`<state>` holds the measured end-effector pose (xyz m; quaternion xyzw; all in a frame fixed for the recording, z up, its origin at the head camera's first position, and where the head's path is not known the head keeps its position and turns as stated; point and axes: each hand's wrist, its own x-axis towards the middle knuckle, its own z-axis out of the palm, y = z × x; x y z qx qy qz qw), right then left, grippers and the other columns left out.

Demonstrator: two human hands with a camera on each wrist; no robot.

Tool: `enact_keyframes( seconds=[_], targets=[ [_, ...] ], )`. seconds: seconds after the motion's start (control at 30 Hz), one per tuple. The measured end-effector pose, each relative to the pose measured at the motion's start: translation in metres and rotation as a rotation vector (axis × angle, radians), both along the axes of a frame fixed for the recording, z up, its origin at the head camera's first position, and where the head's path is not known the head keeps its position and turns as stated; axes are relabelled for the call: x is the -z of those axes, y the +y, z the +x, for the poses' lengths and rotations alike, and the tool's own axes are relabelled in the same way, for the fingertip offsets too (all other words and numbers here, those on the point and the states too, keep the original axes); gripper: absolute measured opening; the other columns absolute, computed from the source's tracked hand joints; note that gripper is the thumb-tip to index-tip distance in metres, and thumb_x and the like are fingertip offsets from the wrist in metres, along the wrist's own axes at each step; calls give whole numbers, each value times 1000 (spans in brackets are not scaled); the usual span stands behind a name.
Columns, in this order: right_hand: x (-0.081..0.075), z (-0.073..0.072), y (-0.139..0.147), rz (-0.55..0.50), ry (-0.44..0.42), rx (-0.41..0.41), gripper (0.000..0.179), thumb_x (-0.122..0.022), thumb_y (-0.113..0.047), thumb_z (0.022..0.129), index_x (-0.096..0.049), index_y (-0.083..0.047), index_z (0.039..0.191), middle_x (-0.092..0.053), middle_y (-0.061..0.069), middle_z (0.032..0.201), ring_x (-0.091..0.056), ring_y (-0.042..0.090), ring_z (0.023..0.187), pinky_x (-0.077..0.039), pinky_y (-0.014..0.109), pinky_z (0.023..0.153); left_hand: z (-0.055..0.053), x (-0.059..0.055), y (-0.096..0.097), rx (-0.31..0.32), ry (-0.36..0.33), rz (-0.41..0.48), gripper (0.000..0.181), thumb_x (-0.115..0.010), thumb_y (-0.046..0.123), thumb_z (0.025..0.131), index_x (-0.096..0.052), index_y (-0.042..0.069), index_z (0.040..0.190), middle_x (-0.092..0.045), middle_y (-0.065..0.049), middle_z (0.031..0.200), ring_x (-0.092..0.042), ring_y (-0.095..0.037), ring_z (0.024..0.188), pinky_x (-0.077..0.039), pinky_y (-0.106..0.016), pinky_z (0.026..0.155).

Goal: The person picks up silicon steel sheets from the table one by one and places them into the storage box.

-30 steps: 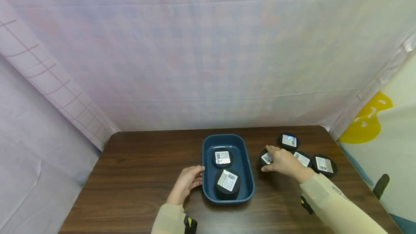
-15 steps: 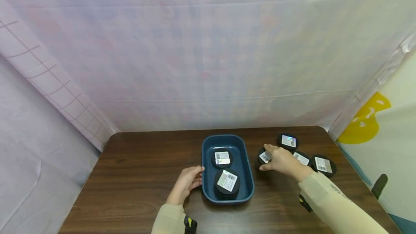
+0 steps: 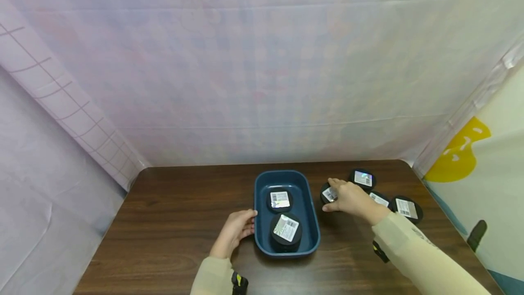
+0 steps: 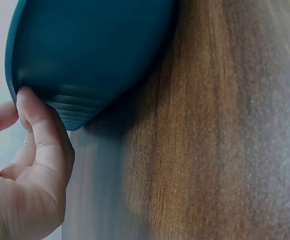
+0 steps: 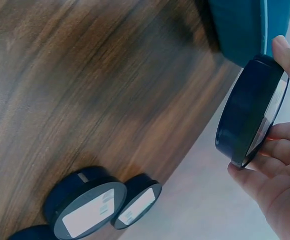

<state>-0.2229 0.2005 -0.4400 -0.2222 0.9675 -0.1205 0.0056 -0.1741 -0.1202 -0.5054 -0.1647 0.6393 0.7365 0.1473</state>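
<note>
My right hand [image 3: 348, 198] grips a round black flat tin [image 5: 252, 110] by its edge, thumb on one side and fingers on the other. White barcode labels face up on these tins. In the right wrist view the held tin is tilted, close to the blue tray's wall [image 5: 237, 35]. My left hand [image 3: 237, 227] pinches the left rim of the blue tray [image 3: 262, 177]; in the left wrist view its fingertips are right at the rim [image 4: 12, 65]. Inside the tray lie a tin [image 3: 280, 200] towards the back and a taller-looking tin or stack [image 3: 286, 229] in front.
Right of the tray, past my right hand, rest more black tins: one at the back [image 3: 362, 178], one partly hidden by the hand [image 3: 379, 198], one farthest right [image 3: 407, 208]. The brown wooden table [image 3: 184, 208] meets a pale cloth backdrop [image 3: 254, 81] behind.
My right hand has moved a little left, towards the tray, with the tin in its grip. My left hand and the tray have stayed put.
</note>
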Motion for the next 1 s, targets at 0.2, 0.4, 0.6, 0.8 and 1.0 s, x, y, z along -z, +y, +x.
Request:
enact_keyframes(
  seconds=[0.2, 0.4, 0.6, 0.8, 1.0],
  targets=[
    [-4, -2, -5, 2, 16, -16, 89, -79, -42, 67, -45, 14, 127, -49, 32, 126, -51, 43, 113, -45, 51, 90, 0, 1, 1, 0, 1, 4, 21, -61, 14, 80, -57, -5, 89, -53, 0, 64, -51, -9, 55, -49, -20, 53],
    [-6, -3, -10, 3, 3, -13, 90, -79, -44, 68, -45, 14, 128, -48, 32, 127, -49, 43, 115, -43, 51, 92, 0, 1, 1, 1, 0, 7, 19, -61, 14, 80, -57, -4, 86, -53, 0, 63, -51, -9, 54, -49, -20, 53],
    [-8, -3, -16, -5, -11, -16, 89, -78, -44, 68, -45, 13, 129, -48, 31, 128, -48, 43, 117, -42, 51, 94, -1, 1, 0, -1, 8, 10, 25, -60, 14, 80, -56, -8, 93, -53, 0, 64, -52, -9, 55, -49, -20, 53],
    [-10, -4, -23, -4, -15, -27, 89, -78, -43, 69, -44, 13, 129, -48, 30, 129, -49, 42, 116, -43, 51, 93, -1, 1, 0, 0, 10, 14, 25, -61, 14, 79, -56, -7, 92, -53, 0, 63, -52, -9, 55, -49, -20, 53],
    [-10, -4, -28, -3, -4, -31, 89, -78, -43, 68, -45, 12, 129, -49, 30, 128, -50, 42, 115, -43, 50, 93, -1, 2, 0, 1, 9, 18, 26, -62, 14, 79, -57, -8, 92, -54, 0, 63, -52, -9, 55, -49, -20, 52]
  ],
)
